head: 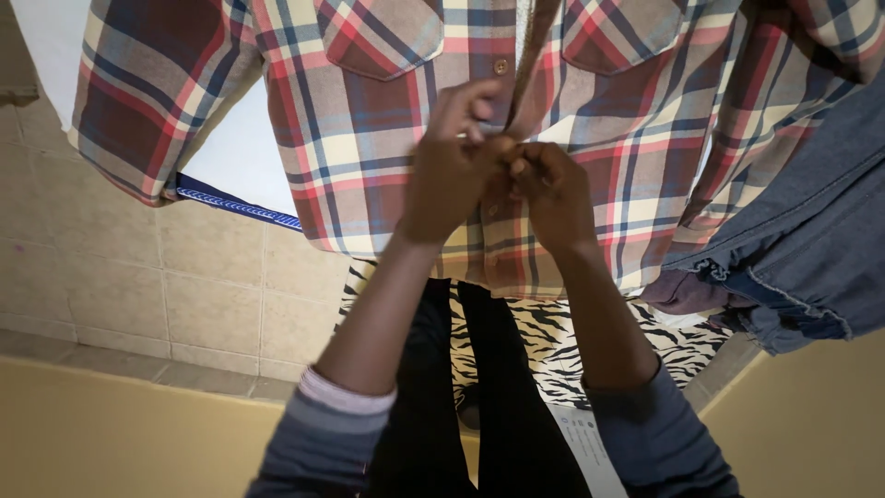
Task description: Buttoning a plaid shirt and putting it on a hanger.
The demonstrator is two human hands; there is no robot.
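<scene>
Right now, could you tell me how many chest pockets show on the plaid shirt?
2: a flapped left chest pocket above the left hand, and a right chest pocket above the right hand. Neither is fully in frame.

The shirt (369,138) is a plaid of red, navy, cream and pale pink, with a small brown button (501,66) on its front band. Beside it, the jeans (820,240) are mid-blue denim, frayed paler along the hem. Lower down, a cloth (553,350) carries black zebra stripes on white. The trousers (498,415) are plain black. Both sleeves (318,443) are grey-blue, the left one showing a pale pink-white striped cuff. The floor tiles (111,277) are beige with lighter joints. A white sheet (240,148) has a navy edge patterned in white.
</scene>
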